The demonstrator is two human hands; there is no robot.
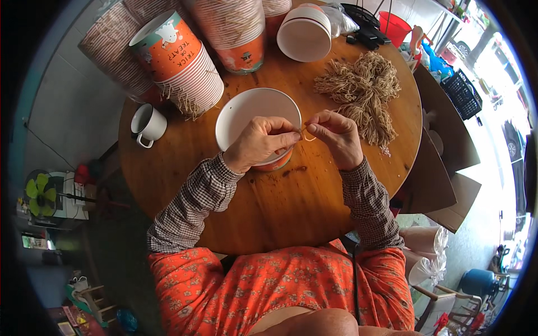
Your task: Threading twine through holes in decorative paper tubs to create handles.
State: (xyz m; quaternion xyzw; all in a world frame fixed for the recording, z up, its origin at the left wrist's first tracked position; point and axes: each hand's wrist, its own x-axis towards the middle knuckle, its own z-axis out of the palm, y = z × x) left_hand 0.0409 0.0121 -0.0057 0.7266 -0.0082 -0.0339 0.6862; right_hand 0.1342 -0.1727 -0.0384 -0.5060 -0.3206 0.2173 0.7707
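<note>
Over a round wooden table (246, 207), my left hand (255, 143) and my right hand (341, 139) nearly meet, thumbs and fingers pinched. Between the fingertips a short bit of thin tan cord (309, 138) shows, bent in a small loop. Just under my left hand stands a paper bucket (242, 115), white inside with an orange outer wall; small holes show near its rim. Beyond my right hand lies a big loose bundle of tan cords (364, 95). My fingers hide most of the held cord.
Tall nested stacks of orange printed paper buckets (190, 78) fill the far left, cord ends hanging from the near stack. A white mug (149, 124) stands left. White paper buckets (304, 36) lie at the back. Open cardboard boxes (428, 173) stand right of the table.
</note>
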